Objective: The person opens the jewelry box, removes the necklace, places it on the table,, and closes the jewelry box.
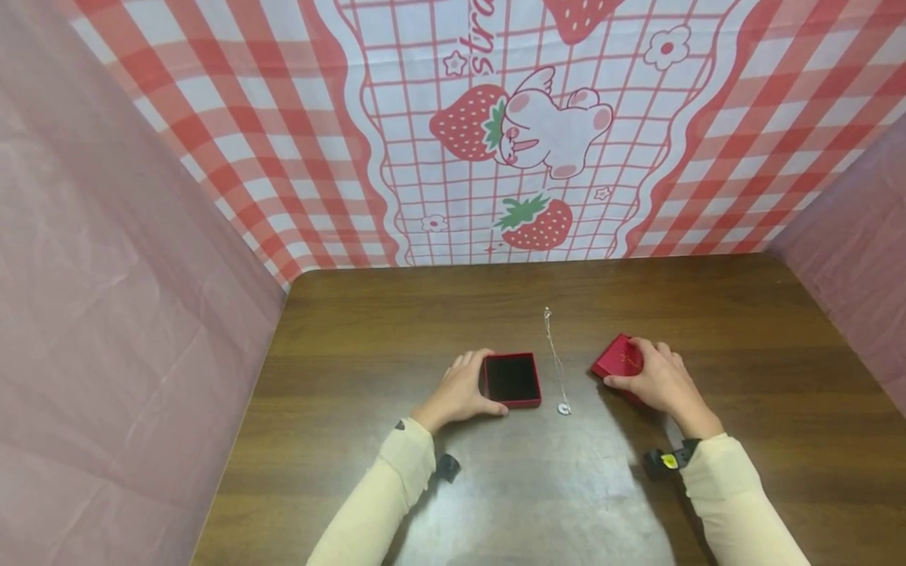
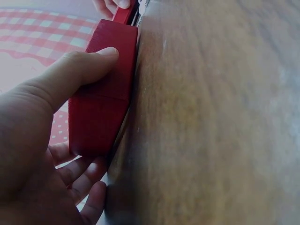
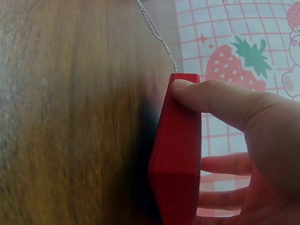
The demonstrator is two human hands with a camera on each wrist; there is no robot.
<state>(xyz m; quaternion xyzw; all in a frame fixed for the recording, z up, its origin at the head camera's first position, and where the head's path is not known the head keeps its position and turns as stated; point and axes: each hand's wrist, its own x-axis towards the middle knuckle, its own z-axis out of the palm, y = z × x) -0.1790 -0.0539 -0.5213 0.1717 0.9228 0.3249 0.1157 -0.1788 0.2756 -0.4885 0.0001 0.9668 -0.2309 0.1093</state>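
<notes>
On the table lies the red jewelry box base (image 1: 512, 379) with a black insert facing up. My left hand (image 1: 462, 387) grips its left side, thumb at the near wall (image 2: 105, 58) and fingers around the far side. To the right, my right hand (image 1: 661, 380) holds the red box lid (image 1: 617, 358), which has small gold marks on top and sits turned at an angle. The lid's red side (image 3: 180, 136) shows under the thumb in the right wrist view. Between the two box parts stretches a thin silver necklace (image 1: 555, 358), its round pale pendant (image 1: 563, 409) at the near end.
The wooden table (image 1: 396, 314) meets a red-and-white checked strawberry cloth (image 1: 311, 157) at its far edge. Pink cloth (image 1: 127, 314) hangs at both sides. A black wrist camera (image 1: 447, 468) sits under the left wrist, another (image 1: 658, 464) at the right.
</notes>
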